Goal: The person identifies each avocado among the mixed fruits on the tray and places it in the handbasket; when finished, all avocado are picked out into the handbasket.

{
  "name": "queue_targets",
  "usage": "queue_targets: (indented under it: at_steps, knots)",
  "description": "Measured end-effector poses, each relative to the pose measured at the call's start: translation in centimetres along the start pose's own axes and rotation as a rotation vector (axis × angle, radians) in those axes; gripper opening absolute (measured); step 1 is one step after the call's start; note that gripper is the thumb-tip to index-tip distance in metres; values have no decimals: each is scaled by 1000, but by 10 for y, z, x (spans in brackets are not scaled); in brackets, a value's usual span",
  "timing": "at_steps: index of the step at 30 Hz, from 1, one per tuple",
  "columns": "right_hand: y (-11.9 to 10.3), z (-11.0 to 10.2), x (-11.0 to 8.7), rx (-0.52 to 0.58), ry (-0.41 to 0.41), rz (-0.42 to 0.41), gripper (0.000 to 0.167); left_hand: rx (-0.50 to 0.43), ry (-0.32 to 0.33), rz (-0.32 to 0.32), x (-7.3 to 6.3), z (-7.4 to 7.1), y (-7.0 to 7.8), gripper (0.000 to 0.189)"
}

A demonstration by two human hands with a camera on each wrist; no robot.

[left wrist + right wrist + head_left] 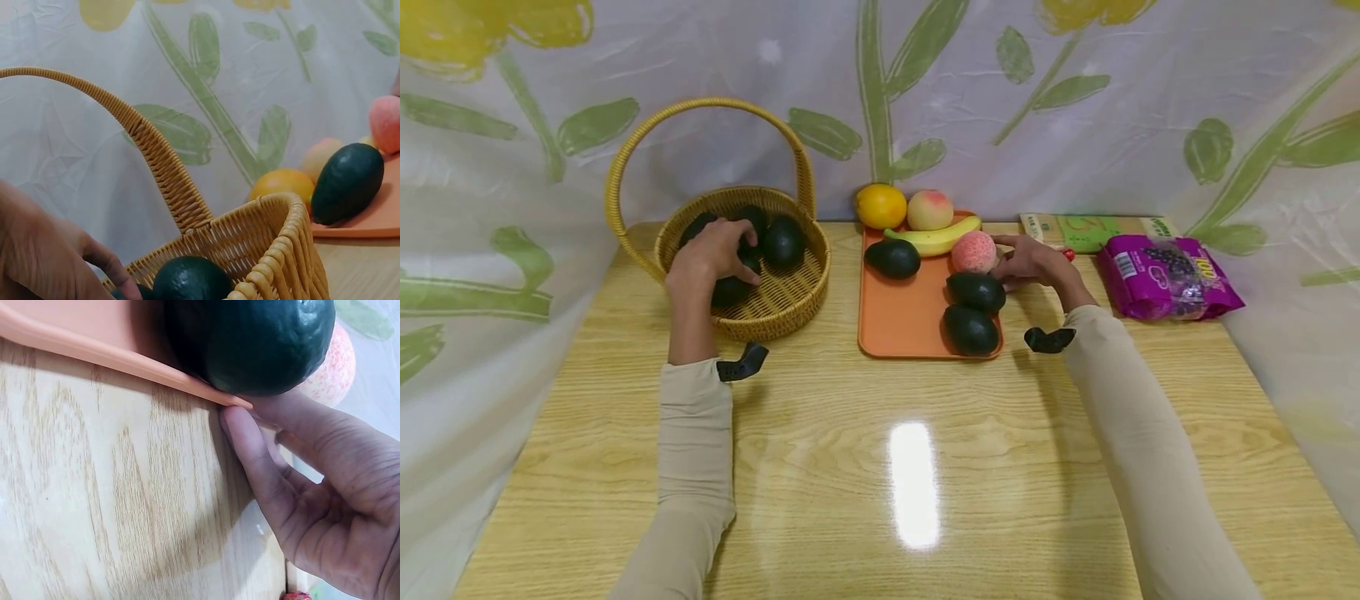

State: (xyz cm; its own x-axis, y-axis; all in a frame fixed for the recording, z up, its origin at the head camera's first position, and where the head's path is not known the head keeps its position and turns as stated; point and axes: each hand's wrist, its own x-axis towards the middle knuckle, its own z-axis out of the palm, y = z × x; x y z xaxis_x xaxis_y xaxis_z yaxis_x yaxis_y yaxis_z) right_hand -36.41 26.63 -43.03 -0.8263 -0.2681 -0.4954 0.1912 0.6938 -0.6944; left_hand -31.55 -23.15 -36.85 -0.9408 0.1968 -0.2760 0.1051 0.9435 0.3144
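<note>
My left hand reaches into the round wicker basket, its fingers and thumb curled round a dark green avocado; the palm hides part of it. Other avocados lie in there, one of them to the right of the hand. At the right edge of the orange tray, my right hand pinches the rim, thumb against its outer side. Close to those fingers sit a speckled pink peach and an avocado, with another avocado in front.
A third avocado and a banana lie on the tray, with a lemon and a pale peach at its back. A purple fruit bag and a green-and-tan package lie at right. The basket's tall handle arches up.
</note>
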Motion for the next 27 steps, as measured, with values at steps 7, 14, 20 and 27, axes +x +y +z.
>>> queue_targets:
  at_steps: [7, 14, 20, 27]
  knots:
    - [-1, -1, 0, -22, 10, 4, 95, 14, -27, 28, 1, -2, 2, 66]
    - [-8, -1, -6, -28, -2, 18, 95, 24, -50, 35, 0, -3, 5, 68]
    - [-13, -1, -10, -37, -11, 35, 95, 25, -60, 45, 0, -5, 6, 68]
    - [-4, 0, 0, -38, 3, 20, 95, 35, -58, 71, -3, -8, 9, 66]
